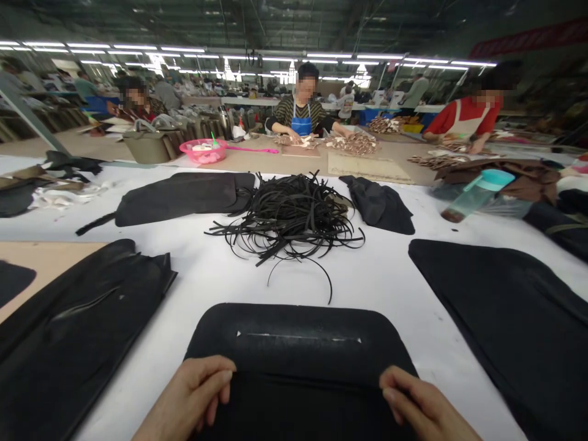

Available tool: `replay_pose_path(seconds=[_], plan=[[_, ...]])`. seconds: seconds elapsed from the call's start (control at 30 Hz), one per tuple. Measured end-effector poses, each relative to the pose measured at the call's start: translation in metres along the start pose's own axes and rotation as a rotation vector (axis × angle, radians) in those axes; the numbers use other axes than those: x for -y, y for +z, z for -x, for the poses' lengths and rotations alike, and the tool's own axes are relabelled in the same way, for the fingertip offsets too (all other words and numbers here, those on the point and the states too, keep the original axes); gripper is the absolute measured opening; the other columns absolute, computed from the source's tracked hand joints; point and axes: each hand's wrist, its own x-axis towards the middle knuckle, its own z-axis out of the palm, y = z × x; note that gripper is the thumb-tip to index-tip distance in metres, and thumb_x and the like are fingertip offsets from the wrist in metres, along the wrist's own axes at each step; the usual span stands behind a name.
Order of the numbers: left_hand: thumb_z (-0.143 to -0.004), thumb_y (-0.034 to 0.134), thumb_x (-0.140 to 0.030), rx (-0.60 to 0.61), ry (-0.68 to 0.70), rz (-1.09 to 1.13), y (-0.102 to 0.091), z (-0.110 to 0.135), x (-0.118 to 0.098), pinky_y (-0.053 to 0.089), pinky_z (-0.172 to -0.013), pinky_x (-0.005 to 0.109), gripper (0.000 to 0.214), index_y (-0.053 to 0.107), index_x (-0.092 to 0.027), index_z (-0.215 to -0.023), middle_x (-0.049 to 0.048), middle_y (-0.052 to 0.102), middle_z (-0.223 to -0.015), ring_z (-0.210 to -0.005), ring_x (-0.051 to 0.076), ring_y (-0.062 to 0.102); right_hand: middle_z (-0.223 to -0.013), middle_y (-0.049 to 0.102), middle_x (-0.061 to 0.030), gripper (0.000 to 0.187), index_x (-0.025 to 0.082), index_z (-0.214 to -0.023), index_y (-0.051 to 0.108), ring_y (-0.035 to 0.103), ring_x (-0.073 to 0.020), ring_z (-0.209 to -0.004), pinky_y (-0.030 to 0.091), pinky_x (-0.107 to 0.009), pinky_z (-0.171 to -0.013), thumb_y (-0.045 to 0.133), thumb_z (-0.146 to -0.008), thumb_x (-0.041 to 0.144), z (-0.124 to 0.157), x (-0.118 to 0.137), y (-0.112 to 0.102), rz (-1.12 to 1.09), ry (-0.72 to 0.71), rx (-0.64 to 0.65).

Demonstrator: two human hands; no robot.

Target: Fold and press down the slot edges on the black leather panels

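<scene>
In front of me lies a black panel point(294, 315) with rounded far corners, flat on the white tabletop. A thin pale line with a small white triangle mark at each end runs across it. Over its near part is a black fabric piece point(303, 407), its far edge stretched between my hands. My left hand point(197, 392) pinches that edge at the left, thumb against fingers. At the right, my right hand point(413, 401) pinches the same edge. The near end of the fabric runs out of view.
A heap of black strips point(298, 211) sits beyond the panel. Black fabric stacks lie at left point(82, 318) and right point(505, 306). A teal-lidded bottle point(478, 196) stands at the right. Across the table, a pink basket point(204, 153) and several co-workers point(303, 113) are visible.
</scene>
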Motion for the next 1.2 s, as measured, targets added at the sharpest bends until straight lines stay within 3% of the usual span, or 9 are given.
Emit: replay_pose_path(seconds=[0.13, 0.37, 0.57, 0.87, 1.2], plan=[[-0.071, 0.049, -0.054, -0.092, -0.079, 0.080, 0.004, -0.004, 0.015, 0.027, -0.038, 0.019, 0.036, 0.052, -0.018, -0.066, -0.0034, 0.051, -0.055, -0.041, 0.009, 0.041, -0.059, 0.046, 0.0032, 0.021, 0.021, -0.067, 0.047, 0.039, -0.0125, -0.051, 0.028, -0.024, -0.049, 0.040, -0.082, 0.034, -0.014, -0.003, 0.003, -0.065, 0.086, -0.010], [-0.060, 0.051, -0.067, -0.143, -0.123, -0.006, -0.005, -0.021, 0.010, 0.024, -0.038, 0.020, 0.047, 0.045, -0.020, -0.057, -0.0050, 0.044, -0.045, -0.039, 0.010, 0.039, -0.052, 0.043, 0.0040, 0.023, 0.020, -0.059, 0.044, 0.037, -0.0118, -0.050, 0.025, -0.025, -0.049, 0.046, -0.077, 0.035, -0.034, 0.003, 0.006, -0.086, 0.153, -0.129], [-0.065, 0.039, -0.070, -0.176, -0.078, -0.097, -0.005, -0.033, 0.013, 0.028, -0.040, 0.021, 0.050, 0.047, -0.021, -0.058, -0.0045, 0.040, -0.040, -0.040, 0.012, 0.038, -0.050, 0.040, 0.0055, 0.025, 0.021, -0.059, 0.043, 0.036, -0.0111, -0.047, 0.025, -0.024, -0.047, 0.040, -0.081, 0.033, -0.040, 0.001, 0.008, -0.071, 0.108, -0.197], [-0.064, 0.043, -0.066, -0.245, -0.053, -0.129, -0.005, -0.045, 0.021, 0.031, -0.039, 0.022, 0.045, 0.050, -0.021, -0.065, -0.0036, 0.050, -0.051, -0.041, 0.012, 0.044, -0.052, 0.043, 0.0058, 0.024, 0.022, -0.059, 0.037, 0.042, -0.0122, -0.051, 0.027, -0.024, -0.048, 0.048, -0.079, 0.030, -0.051, -0.013, 0.017, 0.019, 0.169, -0.325], [-0.066, 0.041, -0.070, -0.215, -0.137, -0.118, -0.008, -0.051, 0.032, 0.024, -0.036, 0.020, 0.049, 0.050, -0.022, -0.065, -0.0053, 0.040, -0.038, -0.036, 0.011, 0.036, -0.058, 0.043, 0.0047, 0.025, 0.022, -0.062, 0.032, 0.041, -0.0139, -0.057, 0.026, -0.026, -0.052, 0.044, -0.083, 0.030, -0.050, -0.005, 0.019, 0.194, 0.178, -0.364]])
